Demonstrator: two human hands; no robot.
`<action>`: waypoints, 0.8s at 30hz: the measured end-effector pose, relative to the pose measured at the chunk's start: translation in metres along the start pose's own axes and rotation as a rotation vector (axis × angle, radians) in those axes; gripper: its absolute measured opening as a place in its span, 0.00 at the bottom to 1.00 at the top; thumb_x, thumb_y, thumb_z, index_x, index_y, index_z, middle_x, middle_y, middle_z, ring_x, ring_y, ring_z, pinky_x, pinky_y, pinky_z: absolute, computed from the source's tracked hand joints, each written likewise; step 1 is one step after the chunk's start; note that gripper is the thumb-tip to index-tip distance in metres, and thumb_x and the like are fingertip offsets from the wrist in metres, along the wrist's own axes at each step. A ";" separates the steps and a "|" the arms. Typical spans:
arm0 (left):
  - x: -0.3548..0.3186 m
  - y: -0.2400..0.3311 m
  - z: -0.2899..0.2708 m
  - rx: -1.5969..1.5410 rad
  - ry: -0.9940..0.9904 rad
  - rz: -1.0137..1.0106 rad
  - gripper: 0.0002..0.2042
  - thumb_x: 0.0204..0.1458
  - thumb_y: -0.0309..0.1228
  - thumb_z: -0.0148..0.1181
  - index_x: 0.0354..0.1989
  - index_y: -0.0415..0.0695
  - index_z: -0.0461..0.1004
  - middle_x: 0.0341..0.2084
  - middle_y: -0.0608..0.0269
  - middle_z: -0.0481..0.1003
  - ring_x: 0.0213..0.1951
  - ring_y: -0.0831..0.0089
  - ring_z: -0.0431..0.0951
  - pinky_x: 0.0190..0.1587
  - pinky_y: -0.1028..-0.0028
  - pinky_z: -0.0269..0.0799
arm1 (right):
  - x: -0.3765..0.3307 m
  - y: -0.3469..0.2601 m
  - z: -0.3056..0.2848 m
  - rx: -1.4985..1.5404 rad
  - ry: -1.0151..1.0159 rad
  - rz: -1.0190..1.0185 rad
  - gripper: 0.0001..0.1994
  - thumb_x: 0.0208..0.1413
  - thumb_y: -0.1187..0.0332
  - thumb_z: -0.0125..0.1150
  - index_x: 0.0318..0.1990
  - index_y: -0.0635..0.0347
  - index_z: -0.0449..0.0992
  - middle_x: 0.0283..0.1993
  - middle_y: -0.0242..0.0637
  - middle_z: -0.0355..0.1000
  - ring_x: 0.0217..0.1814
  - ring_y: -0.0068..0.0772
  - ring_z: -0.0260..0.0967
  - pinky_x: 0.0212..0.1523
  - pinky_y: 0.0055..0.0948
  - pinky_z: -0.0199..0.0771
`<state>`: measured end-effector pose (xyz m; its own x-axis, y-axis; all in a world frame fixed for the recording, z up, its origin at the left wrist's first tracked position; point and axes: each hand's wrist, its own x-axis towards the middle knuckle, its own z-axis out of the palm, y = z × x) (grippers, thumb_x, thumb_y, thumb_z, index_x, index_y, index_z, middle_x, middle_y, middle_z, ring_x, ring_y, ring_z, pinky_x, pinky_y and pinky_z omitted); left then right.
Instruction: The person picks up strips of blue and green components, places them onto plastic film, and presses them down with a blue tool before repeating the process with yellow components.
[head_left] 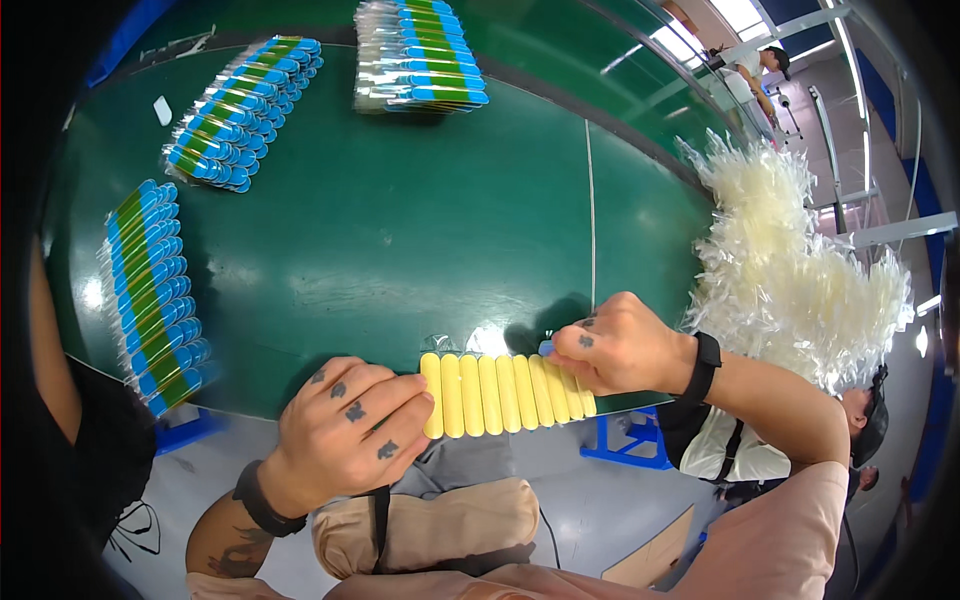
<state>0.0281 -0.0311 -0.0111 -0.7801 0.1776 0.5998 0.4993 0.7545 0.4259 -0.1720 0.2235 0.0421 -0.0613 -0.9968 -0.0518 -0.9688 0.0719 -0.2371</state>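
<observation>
A row of flat yellow strips with rounded ends, like nail files (492,395), lies side by side at the near edge of the green table (430,250). My left hand (355,425) is closed on the row's left end, its fingertips hidden behind it. At the other end my right hand (625,345) is closed in a pinch over the strips, covering the tops of the last few. A bit of blue shows by its fingertips, along with clear film above the row. Both wrists wear black bands.
Stacks of blue-and-green strips in clear film lie at the left (155,300), far left (245,115) and back (420,55). A big heap of clear plastic sleeves (770,250) fills the right side. Blue stools (628,440) stand below; other people are at the right and left edges.
</observation>
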 end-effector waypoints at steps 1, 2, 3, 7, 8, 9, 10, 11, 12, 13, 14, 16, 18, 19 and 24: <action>0.002 0.000 0.000 0.004 -0.004 -0.012 0.14 0.36 0.28 0.71 0.34 0.41 0.79 0.38 0.63 0.78 0.37 0.66 0.77 0.39 0.67 0.73 | 0.006 -0.001 0.000 0.003 -0.005 0.002 0.09 0.55 0.65 0.61 0.31 0.53 0.66 0.10 0.33 0.59 0.12 0.41 0.63 0.13 0.40 0.63; 0.002 -0.001 0.003 -0.004 -0.004 -0.013 0.14 0.36 0.28 0.71 0.34 0.41 0.79 0.38 0.63 0.78 0.37 0.66 0.77 0.39 0.67 0.73 | 0.017 -0.004 -0.002 0.002 -0.001 -0.049 0.08 0.55 0.66 0.60 0.31 0.53 0.66 0.11 0.33 0.59 0.12 0.41 0.63 0.13 0.40 0.63; 0.003 0.000 0.005 0.000 0.027 -0.033 0.13 0.35 0.27 0.70 0.33 0.41 0.79 0.37 0.63 0.78 0.37 0.66 0.77 0.39 0.66 0.73 | 0.031 -0.008 -0.004 0.003 0.008 -0.101 0.06 0.55 0.67 0.59 0.32 0.53 0.67 0.11 0.33 0.59 0.11 0.40 0.63 0.13 0.40 0.63; 0.006 -0.001 0.014 -0.010 0.130 -0.076 0.12 0.33 0.23 0.70 0.30 0.43 0.78 0.34 0.62 0.77 0.35 0.64 0.77 0.36 0.65 0.72 | 0.107 -0.023 0.013 0.028 0.073 -0.279 0.07 0.48 0.66 0.60 0.34 0.53 0.70 0.11 0.32 0.60 0.13 0.38 0.65 0.13 0.38 0.63; 0.003 0.002 0.007 0.006 0.119 -0.065 0.12 0.33 0.23 0.70 0.30 0.43 0.78 0.34 0.62 0.77 0.35 0.64 0.77 0.36 0.65 0.72 | 0.126 -0.035 0.014 0.019 0.107 -0.332 0.07 0.48 0.65 0.60 0.34 0.54 0.71 0.12 0.34 0.63 0.14 0.40 0.66 0.14 0.39 0.64; -0.003 0.001 0.005 -0.006 0.155 -0.079 0.12 0.32 0.22 0.71 0.28 0.43 0.77 0.33 0.62 0.77 0.34 0.63 0.76 0.35 0.65 0.71 | 0.139 -0.039 0.017 0.020 0.135 -0.372 0.07 0.48 0.65 0.60 0.34 0.54 0.72 0.12 0.34 0.63 0.14 0.41 0.67 0.14 0.40 0.64; -0.007 0.002 0.005 -0.020 0.190 -0.104 0.12 0.31 0.21 0.72 0.26 0.44 0.76 0.33 0.62 0.77 0.33 0.62 0.76 0.34 0.65 0.71 | 0.143 -0.040 0.019 0.029 0.157 -0.417 0.08 0.47 0.66 0.61 0.34 0.53 0.72 0.12 0.35 0.63 0.14 0.42 0.67 0.14 0.41 0.64; -0.007 0.003 0.005 -0.017 0.182 -0.122 0.14 0.30 0.20 0.74 0.25 0.45 0.74 0.31 0.62 0.75 0.30 0.61 0.75 0.32 0.65 0.69 | 0.137 -0.039 0.016 0.029 0.164 -0.411 0.08 0.47 0.66 0.61 0.34 0.53 0.72 0.12 0.35 0.63 0.14 0.42 0.67 0.14 0.41 0.64; -0.007 0.003 0.005 -0.019 0.176 -0.116 0.14 0.30 0.20 0.74 0.25 0.45 0.74 0.31 0.62 0.75 0.30 0.61 0.75 0.32 0.65 0.69 | 0.129 -0.038 0.013 -0.008 0.129 -0.364 0.08 0.47 0.66 0.61 0.34 0.54 0.71 0.12 0.34 0.63 0.14 0.42 0.67 0.14 0.41 0.64; -0.006 0.003 0.005 -0.033 0.159 -0.132 0.15 0.30 0.20 0.74 0.26 0.45 0.74 0.31 0.63 0.75 0.30 0.61 0.74 0.32 0.65 0.69 | 0.118 -0.034 0.010 -0.045 0.088 -0.320 0.08 0.47 0.66 0.61 0.33 0.54 0.71 0.12 0.34 0.63 0.14 0.42 0.66 0.14 0.41 0.63; -0.004 0.003 0.007 -0.047 0.140 -0.152 0.15 0.29 0.21 0.74 0.27 0.45 0.74 0.30 0.63 0.74 0.29 0.61 0.73 0.32 0.65 0.68 | 0.104 -0.026 0.008 -0.039 0.086 -0.319 0.08 0.47 0.66 0.61 0.33 0.54 0.71 0.12 0.34 0.63 0.14 0.42 0.66 0.14 0.41 0.63; 0.000 0.005 0.011 -0.045 0.118 -0.147 0.16 0.30 0.20 0.73 0.28 0.45 0.74 0.29 0.64 0.73 0.29 0.62 0.73 0.32 0.65 0.68 | 0.061 -0.005 0.003 -0.018 0.005 -0.195 0.07 0.46 0.68 0.62 0.32 0.54 0.70 0.12 0.34 0.61 0.13 0.42 0.64 0.14 0.40 0.62; 0.004 0.009 0.010 -0.004 0.101 -0.152 0.15 0.30 0.20 0.72 0.28 0.45 0.74 0.31 0.64 0.74 0.30 0.62 0.74 0.33 0.65 0.68 | 0.012 0.001 -0.011 -0.090 -0.052 -0.114 0.06 0.46 0.71 0.61 0.29 0.55 0.68 0.12 0.33 0.60 0.13 0.41 0.62 0.14 0.39 0.60; 0.005 0.009 0.009 -0.007 0.096 -0.141 0.15 0.30 0.20 0.72 0.28 0.45 0.74 0.31 0.64 0.74 0.30 0.62 0.74 0.33 0.65 0.68 | -0.012 0.007 -0.013 -0.063 -0.031 -0.060 0.07 0.47 0.72 0.62 0.28 0.55 0.68 0.13 0.34 0.60 0.13 0.40 0.62 0.14 0.39 0.60; 0.004 0.010 0.005 0.047 0.081 -0.141 0.17 0.31 0.21 0.72 0.33 0.45 0.76 0.34 0.65 0.75 0.33 0.62 0.75 0.37 0.64 0.69 | -0.061 0.007 -0.012 -0.096 -0.022 0.051 0.06 0.54 0.70 0.60 0.29 0.54 0.69 0.14 0.34 0.64 0.16 0.41 0.67 0.16 0.40 0.65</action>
<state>0.0283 -0.0198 -0.0083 -0.8073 0.0179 0.5899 0.3676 0.7971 0.4790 -0.1780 0.2840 0.0554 -0.1070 -0.9908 -0.0834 -0.9831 0.1179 -0.1399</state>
